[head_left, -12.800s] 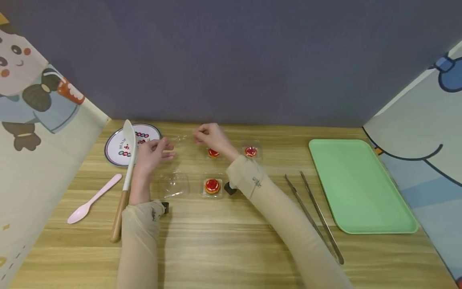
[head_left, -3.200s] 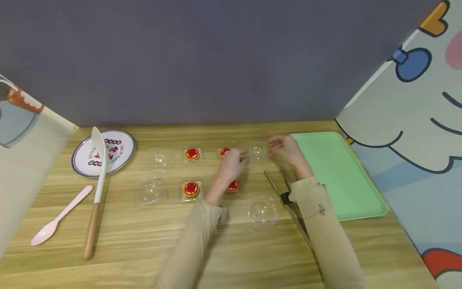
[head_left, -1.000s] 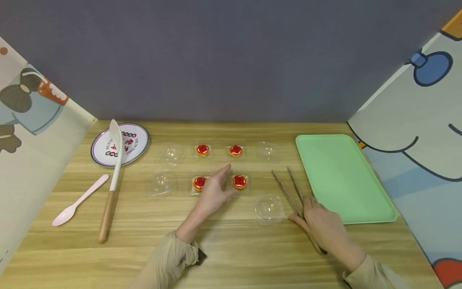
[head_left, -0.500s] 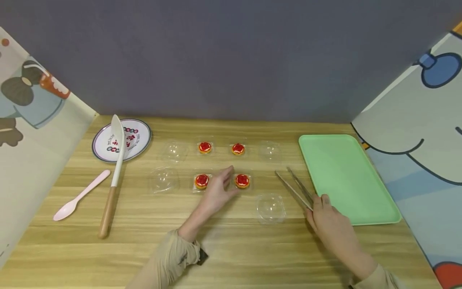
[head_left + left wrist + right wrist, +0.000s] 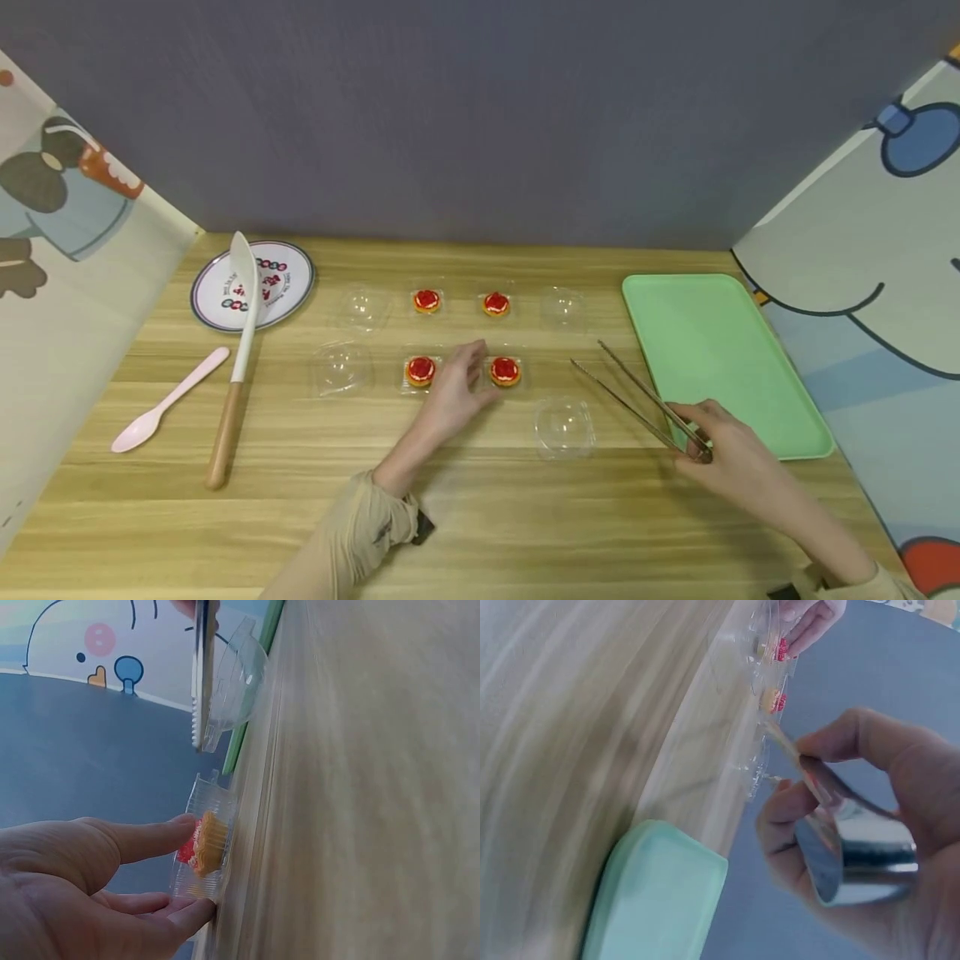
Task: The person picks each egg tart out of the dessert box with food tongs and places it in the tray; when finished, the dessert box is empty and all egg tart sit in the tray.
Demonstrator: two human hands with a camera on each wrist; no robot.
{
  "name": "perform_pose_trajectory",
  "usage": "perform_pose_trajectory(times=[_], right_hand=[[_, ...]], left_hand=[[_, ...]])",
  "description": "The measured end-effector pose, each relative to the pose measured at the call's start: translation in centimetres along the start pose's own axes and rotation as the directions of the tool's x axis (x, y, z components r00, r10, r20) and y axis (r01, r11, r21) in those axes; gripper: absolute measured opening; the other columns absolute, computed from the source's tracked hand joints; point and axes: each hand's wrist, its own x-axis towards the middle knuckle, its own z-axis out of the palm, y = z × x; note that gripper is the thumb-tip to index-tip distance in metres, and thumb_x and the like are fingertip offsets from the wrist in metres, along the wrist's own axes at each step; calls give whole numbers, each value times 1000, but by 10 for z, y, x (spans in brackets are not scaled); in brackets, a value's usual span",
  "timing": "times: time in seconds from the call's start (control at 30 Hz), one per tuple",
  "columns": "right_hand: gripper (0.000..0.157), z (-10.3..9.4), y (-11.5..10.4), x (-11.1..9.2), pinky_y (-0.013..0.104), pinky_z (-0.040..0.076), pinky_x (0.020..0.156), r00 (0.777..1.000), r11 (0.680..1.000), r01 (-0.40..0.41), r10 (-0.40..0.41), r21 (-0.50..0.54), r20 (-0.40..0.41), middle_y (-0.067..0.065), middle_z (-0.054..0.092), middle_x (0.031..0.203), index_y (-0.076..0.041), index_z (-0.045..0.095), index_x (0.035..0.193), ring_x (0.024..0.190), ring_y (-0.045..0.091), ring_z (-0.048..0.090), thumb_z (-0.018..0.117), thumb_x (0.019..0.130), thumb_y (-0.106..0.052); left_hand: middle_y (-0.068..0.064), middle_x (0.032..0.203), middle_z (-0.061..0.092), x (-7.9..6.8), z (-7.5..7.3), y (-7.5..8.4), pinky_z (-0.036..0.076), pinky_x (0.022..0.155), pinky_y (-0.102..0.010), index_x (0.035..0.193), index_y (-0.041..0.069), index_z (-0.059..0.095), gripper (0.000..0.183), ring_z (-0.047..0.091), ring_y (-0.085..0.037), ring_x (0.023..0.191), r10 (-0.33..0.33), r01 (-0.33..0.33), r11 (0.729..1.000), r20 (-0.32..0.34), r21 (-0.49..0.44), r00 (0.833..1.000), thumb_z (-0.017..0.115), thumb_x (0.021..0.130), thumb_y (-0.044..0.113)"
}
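Observation:
My left hand (image 5: 453,392) rests between the two front tarts, thumb and fingers spread around the left side of the right one's clear container. That red-topped tart (image 5: 505,372) sits in the container's base; in the left wrist view my thumb overlaps the tart (image 5: 210,844) and the fingertips are at the container's edge. Whether they touch it is hard to tell. My right hand (image 5: 731,458) grips metal tongs (image 5: 637,404) near their bent end, tips apart and pointing toward the tarts. The bend of the tongs (image 5: 862,855) shows inside the palm in the right wrist view.
Other tarts lie in opened containers: one at front left (image 5: 420,372), two behind. Clear lids, one at front right (image 5: 564,429), fold outward. A green tray (image 5: 720,350) stands right. On the left are a plate (image 5: 288,292), a long wooden-handled spoon (image 5: 225,433) and a pink spoon (image 5: 187,383).
Earlier, both hands were among the containers. My right hand has since taken up the tongs from the table and raised them toward the tray's edge. The left hand stays by the front right tart.

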Motion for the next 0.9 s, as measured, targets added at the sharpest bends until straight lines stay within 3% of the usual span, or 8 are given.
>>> perform_pose_trajectory(times=[0.17,0.27,0.37,0.47,0.53,0.63,0.73,0.9], right_hand=[[58,-1,2,-2,27,46,53,1000,1000,16,-15,23,-24,8,57,97,17,54,143,76,10,54,71,88,6],[54,1,4,-3,43,61,65,997,999,53,-53,-7,-47,28,66,111,21,50,142,92,32,69,67,93,7],[52,2,5,-4,61,61,80,992,993,108,-111,-52,-60,40,61,128,22,47,143,112,54,66,65,96,8],[53,4,5,-6,67,59,85,981,981,177,-183,-83,-72,38,62,132,18,48,145,116,56,64,69,98,5],[54,4,4,-6,66,60,86,966,968,228,-238,-102,-99,33,65,131,14,53,144,116,53,66,75,97,0],[49,6,3,-4,40,66,70,943,957,281,-289,-70,-162,14,77,111,4,65,134,92,24,76,85,90,-7],[42,6,0,2,16,50,50,908,937,343,-347,-61,-233,-5,77,89,-6,73,118,69,0,66,93,80,-6],[35,1,-8,9,18,40,47,912,933,333,-356,-137,-205,-6,79,92,-8,78,120,62,-7,49,89,87,-16]], left_hand=[[-33,154,47,0,0,1,46,119,-43,155,-15,39,81,50,-47,142,4,-4,1000,-2,14,1000,81,85,-12],[-33,154,47,1,0,1,46,119,-43,154,-15,39,81,50,-47,142,9,-9,1000,0,15,1000,81,85,-12],[-34,153,48,1,1,0,47,118,-42,154,-16,40,80,51,-47,141,19,-19,1000,2,22,1000,82,85,-12],[-34,153,48,1,2,0,46,118,-42,154,-16,40,80,51,-47,142,15,-15,1000,3,21,1000,81,85,-12],[-33,153,48,2,2,-1,46,118,-41,154,-15,40,80,51,-46,142,13,-13,1000,5,17,1000,81,86,-12],[-33,153,48,1,2,0,47,117,-41,154,-15,40,79,51,-46,142,14,-14,1000,3,18,1000,82,86,-12],[-33,153,49,1,1,0,49,116,-40,153,-15,41,79,52,-47,141,18,-18,999,-2,29,1000,82,86,-11],[-33,151,50,1,0,-1,50,114,-39,153,-15,42,79,52,-47,140,17,-16,999,-8,37,1000,82,86,-10]])
